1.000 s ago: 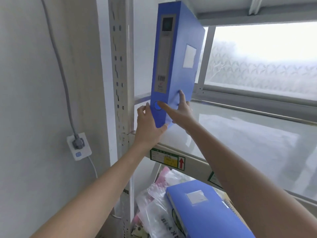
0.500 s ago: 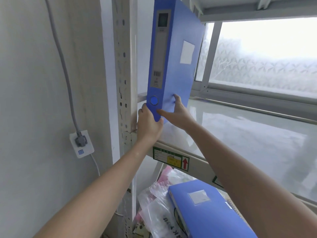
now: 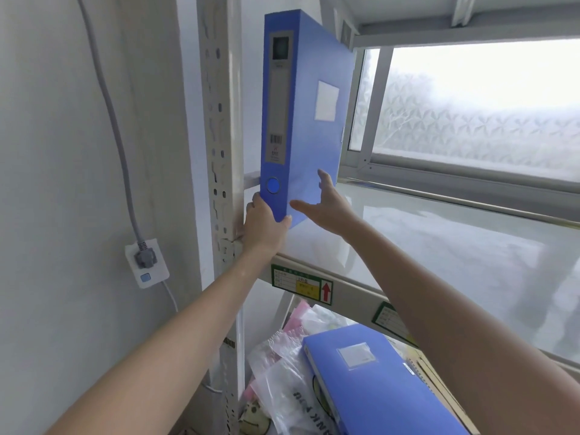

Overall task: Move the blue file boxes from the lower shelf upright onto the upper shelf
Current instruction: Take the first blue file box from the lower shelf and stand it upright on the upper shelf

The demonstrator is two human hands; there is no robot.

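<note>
A blue file box [image 3: 306,114] stands upright at the left end of the glossy white upper shelf [image 3: 439,246], its spine with a grey label and round blue hole facing me. My left hand [image 3: 263,227] grips the bottom of the spine. My right hand [image 3: 329,205] is spread flat against the box's lower right side, fingers apart. A second blue file box [image 3: 370,381] lies flat on the lower shelf, white label up, partly under my right forearm.
The perforated metal upright [image 3: 219,152] stands just left of the box. Plastic bags [image 3: 282,372] and pink packets fill the lower shelf's left corner. A frosted window [image 3: 470,114] backs the upper shelf. A wall socket [image 3: 146,265] with a grey cable is at the left.
The upright box has shifted left and back, closer to the metal upright, and stands straighter. My right hand's fingers have spread and loosened on its side.
</note>
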